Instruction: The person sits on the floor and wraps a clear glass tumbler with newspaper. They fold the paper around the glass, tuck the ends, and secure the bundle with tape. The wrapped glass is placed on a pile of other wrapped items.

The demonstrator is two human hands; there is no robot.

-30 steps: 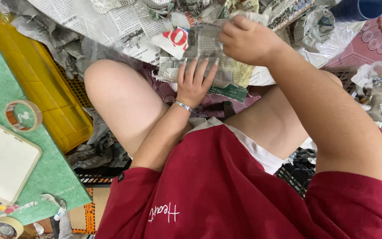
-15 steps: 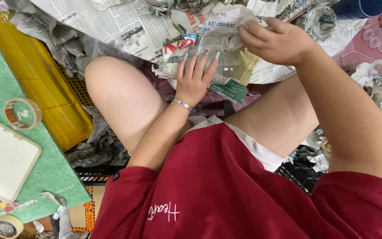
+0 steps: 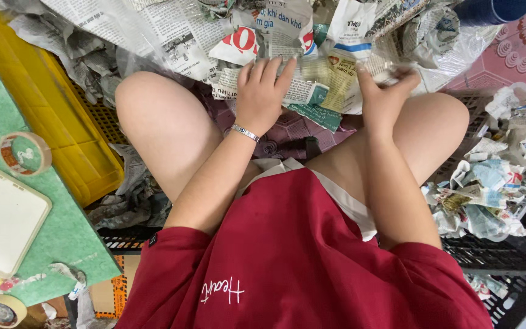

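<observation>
— In the lap, between the knees, what's being worked on?

— A crumpled sheet of newspaper [image 3: 312,82], spread across the gap between the two bare knees and lapping onto the heap of newspaper [image 3: 153,30] beyond them. The left hand [image 3: 262,97] lies on it palm down, fingers spread flat and open, pinning its near part. The right hand [image 3: 385,91] is closed on the sheet's right-hand end, thumb and fingers pinched round a bunched bit; that part is blurred, so I can't tell how much paper it has.

— How would it handle?

— Light and limp, I'd judge, with no stiffness of its own. It's already creased, and thin paper like that tears easily at a fold or under a sharp tug. Dry, so not slippery. Best taken at an edge or a gathered corner, with a flat palm to steady the rest.

— Which way does it run?

— Its long axis looks to lie crosswise, knee to knee, from hand to hand. No clear front end; it's too crumpled.

— Anything beside it?

— A yellow crate [image 3: 62,116] off the left knee, and a black crate [image 3: 500,250] with more paper scraps [image 3: 488,195] off the right.
</observation>
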